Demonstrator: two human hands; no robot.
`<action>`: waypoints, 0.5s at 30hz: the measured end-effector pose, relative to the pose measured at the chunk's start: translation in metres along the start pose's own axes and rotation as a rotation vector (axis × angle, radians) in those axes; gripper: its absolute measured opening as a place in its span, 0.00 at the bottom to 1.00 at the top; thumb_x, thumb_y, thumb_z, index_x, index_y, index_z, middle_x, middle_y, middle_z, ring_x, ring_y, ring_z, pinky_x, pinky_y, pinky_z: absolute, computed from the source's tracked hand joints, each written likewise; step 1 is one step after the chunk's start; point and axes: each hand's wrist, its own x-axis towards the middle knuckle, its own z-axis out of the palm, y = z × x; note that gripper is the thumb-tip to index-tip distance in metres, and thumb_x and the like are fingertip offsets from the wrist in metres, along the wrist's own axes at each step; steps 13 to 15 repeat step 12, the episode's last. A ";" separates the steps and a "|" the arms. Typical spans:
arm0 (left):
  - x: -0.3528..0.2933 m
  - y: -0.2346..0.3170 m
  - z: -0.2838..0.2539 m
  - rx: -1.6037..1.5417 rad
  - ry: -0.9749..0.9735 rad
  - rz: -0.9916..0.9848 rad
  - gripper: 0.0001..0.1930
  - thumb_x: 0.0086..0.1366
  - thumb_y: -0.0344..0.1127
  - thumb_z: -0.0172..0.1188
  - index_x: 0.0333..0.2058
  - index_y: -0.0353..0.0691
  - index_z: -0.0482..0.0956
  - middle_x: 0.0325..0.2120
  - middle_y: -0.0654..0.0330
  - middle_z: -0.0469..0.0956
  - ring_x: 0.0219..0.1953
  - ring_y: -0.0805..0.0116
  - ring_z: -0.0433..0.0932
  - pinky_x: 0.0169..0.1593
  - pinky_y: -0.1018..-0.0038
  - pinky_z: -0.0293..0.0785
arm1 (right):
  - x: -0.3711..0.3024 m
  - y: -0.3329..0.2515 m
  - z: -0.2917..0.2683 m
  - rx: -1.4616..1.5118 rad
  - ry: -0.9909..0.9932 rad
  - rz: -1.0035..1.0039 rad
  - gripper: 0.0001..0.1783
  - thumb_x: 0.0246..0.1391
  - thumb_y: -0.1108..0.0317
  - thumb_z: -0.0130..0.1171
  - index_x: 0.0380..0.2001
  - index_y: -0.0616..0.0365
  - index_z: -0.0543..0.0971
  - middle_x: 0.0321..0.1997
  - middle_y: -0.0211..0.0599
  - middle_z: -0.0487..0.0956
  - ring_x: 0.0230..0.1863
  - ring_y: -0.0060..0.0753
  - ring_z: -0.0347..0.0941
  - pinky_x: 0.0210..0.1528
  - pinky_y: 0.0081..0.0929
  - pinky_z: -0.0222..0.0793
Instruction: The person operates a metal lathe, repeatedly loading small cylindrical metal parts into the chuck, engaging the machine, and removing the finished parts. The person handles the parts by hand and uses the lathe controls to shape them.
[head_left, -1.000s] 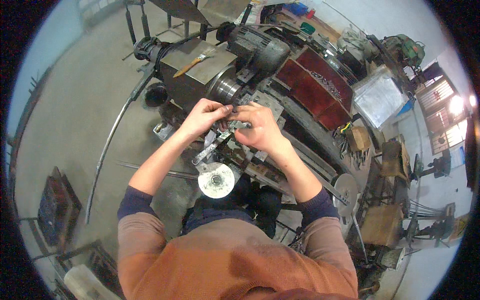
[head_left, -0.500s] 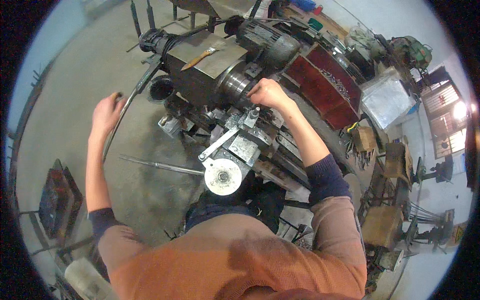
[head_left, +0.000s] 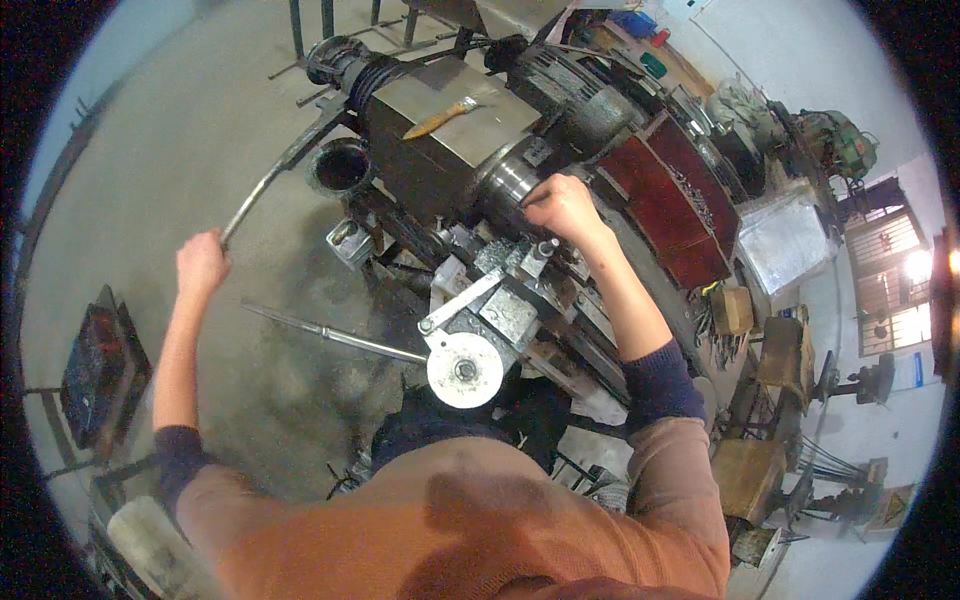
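My left hand (head_left: 203,262) is wrapped round the lower end of a long metal lever (head_left: 262,187), which slants up to the far left end of the lathe headstock (head_left: 455,115). My right hand (head_left: 565,207) is at the front of the round steel chuck (head_left: 508,181), fingers curled together; whatever they may hold is hidden. Below that hand sits the tool post (head_left: 543,252) with a flat handle (head_left: 465,300). Nearer to me is a round pale handwheel (head_left: 465,370) with a long rod (head_left: 340,338) reaching left from beside it.
A wooden-handled brush (head_left: 440,118) lies on the headstock cover. Behind the lathe stand a motor (head_left: 575,95) and a dark red tray (head_left: 670,200) with small metal pieces. A cardboard box (head_left: 732,311) and tools are at the right. A dark stand (head_left: 105,375) is at the left.
My left hand has closed on the lever's end, which has swung outward with it. My right hand remains at the chuck. The whole view has shifted slightly.
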 end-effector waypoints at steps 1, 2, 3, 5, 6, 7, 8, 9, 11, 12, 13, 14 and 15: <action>0.017 -0.018 0.008 0.093 -0.048 -0.016 0.09 0.52 0.35 0.53 0.29 0.36 0.74 0.26 0.50 0.76 0.31 0.53 0.76 0.32 0.62 0.72 | -0.001 -0.003 -0.001 -0.001 0.013 0.015 0.11 0.27 0.62 0.55 0.17 0.53 0.80 0.20 0.45 0.76 0.25 0.47 0.74 0.32 0.35 0.70; 0.036 -0.032 0.005 0.072 -0.035 -0.109 0.09 0.53 0.34 0.52 0.31 0.37 0.74 0.29 0.50 0.76 0.33 0.53 0.76 0.34 0.62 0.72 | -0.002 -0.006 -0.001 -0.001 0.028 0.034 0.11 0.27 0.62 0.55 0.17 0.53 0.80 0.20 0.45 0.76 0.25 0.47 0.74 0.33 0.35 0.70; 0.059 -0.046 0.000 0.055 -0.016 -0.201 0.10 0.53 0.33 0.51 0.33 0.38 0.75 0.31 0.50 0.76 0.35 0.54 0.76 0.35 0.62 0.72 | -0.001 -0.010 0.000 0.003 0.051 0.053 0.11 0.27 0.63 0.56 0.18 0.54 0.81 0.20 0.46 0.76 0.25 0.47 0.74 0.33 0.35 0.70; 0.092 -0.060 0.001 0.001 0.040 -0.371 0.11 0.54 0.34 0.49 0.35 0.38 0.75 0.36 0.50 0.75 0.39 0.54 0.75 0.40 0.62 0.71 | 0.002 -0.014 0.000 -0.010 0.037 0.119 0.11 0.26 0.63 0.56 0.19 0.54 0.81 0.20 0.46 0.76 0.24 0.47 0.74 0.33 0.34 0.71; 0.102 -0.060 0.002 -0.029 0.024 -0.409 0.12 0.54 0.35 0.49 0.36 0.39 0.75 0.38 0.50 0.75 0.41 0.54 0.74 0.42 0.62 0.70 | 0.003 -0.013 0.000 -0.020 0.022 0.138 0.11 0.26 0.63 0.56 0.19 0.54 0.81 0.20 0.46 0.76 0.24 0.46 0.74 0.33 0.34 0.70; 0.109 -0.060 0.004 -0.059 0.007 -0.448 0.13 0.55 0.35 0.48 0.38 0.39 0.74 0.39 0.50 0.74 0.43 0.54 0.73 0.44 0.61 0.68 | 0.003 -0.012 0.000 -0.030 0.007 0.155 0.11 0.26 0.63 0.56 0.19 0.54 0.81 0.20 0.46 0.76 0.24 0.46 0.74 0.33 0.34 0.70; 0.118 -0.058 0.003 -0.095 -0.002 -0.482 0.14 0.56 0.36 0.48 0.39 0.39 0.73 0.41 0.50 0.74 0.45 0.54 0.72 0.46 0.61 0.67 | 0.003 -0.011 -0.001 -0.025 0.022 0.142 0.11 0.26 0.63 0.56 0.18 0.54 0.81 0.20 0.46 0.76 0.23 0.47 0.74 0.32 0.35 0.70; 0.126 -0.061 0.005 -0.095 -0.027 -0.472 0.15 0.56 0.37 0.48 0.41 0.40 0.72 0.42 0.51 0.73 0.46 0.54 0.71 0.48 0.60 0.66 | 0.003 -0.011 0.000 -0.018 0.039 0.124 0.11 0.26 0.62 0.56 0.18 0.55 0.81 0.20 0.46 0.76 0.23 0.47 0.74 0.32 0.35 0.70; 0.148 -0.080 0.031 -0.091 -0.076 -0.451 0.18 0.57 0.40 0.47 0.45 0.41 0.70 0.45 0.51 0.71 0.49 0.54 0.69 0.50 0.59 0.64 | 0.004 -0.009 0.001 0.013 0.064 0.075 0.12 0.27 0.62 0.56 0.18 0.55 0.81 0.19 0.47 0.75 0.24 0.47 0.74 0.33 0.35 0.70; 0.154 -0.076 0.026 -0.087 -0.067 -0.439 0.18 0.57 0.40 0.47 0.45 0.41 0.70 0.45 0.51 0.71 0.49 0.54 0.69 0.50 0.59 0.64 | 0.001 -0.007 0.000 0.018 0.075 0.085 0.12 0.27 0.62 0.56 0.18 0.55 0.81 0.19 0.47 0.75 0.24 0.47 0.74 0.33 0.35 0.70; 0.154 -0.076 0.026 -0.087 -0.067 -0.439 0.18 0.57 0.40 0.47 0.45 0.41 0.70 0.45 0.51 0.71 0.49 0.54 0.69 0.50 0.59 0.64 | 0.001 -0.007 0.000 0.018 0.075 0.085 0.12 0.27 0.62 0.56 0.18 0.55 0.81 0.19 0.47 0.75 0.24 0.47 0.74 0.33 0.35 0.70; 0.154 -0.076 0.026 -0.087 -0.067 -0.439 0.18 0.57 0.40 0.47 0.45 0.41 0.70 0.45 0.51 0.71 0.49 0.54 0.69 0.50 0.59 0.64 | 0.001 -0.007 0.000 0.018 0.075 0.085 0.12 0.27 0.62 0.56 0.18 0.55 0.81 0.19 0.47 0.75 0.24 0.47 0.74 0.33 0.35 0.70; 0.154 -0.076 0.026 -0.087 -0.067 -0.439 0.18 0.57 0.40 0.47 0.45 0.41 0.70 0.45 0.51 0.71 0.49 0.54 0.69 0.50 0.59 0.64 | 0.001 -0.007 0.000 0.018 0.075 0.085 0.12 0.27 0.62 0.56 0.18 0.55 0.81 0.19 0.47 0.75 0.24 0.47 0.74 0.33 0.35 0.70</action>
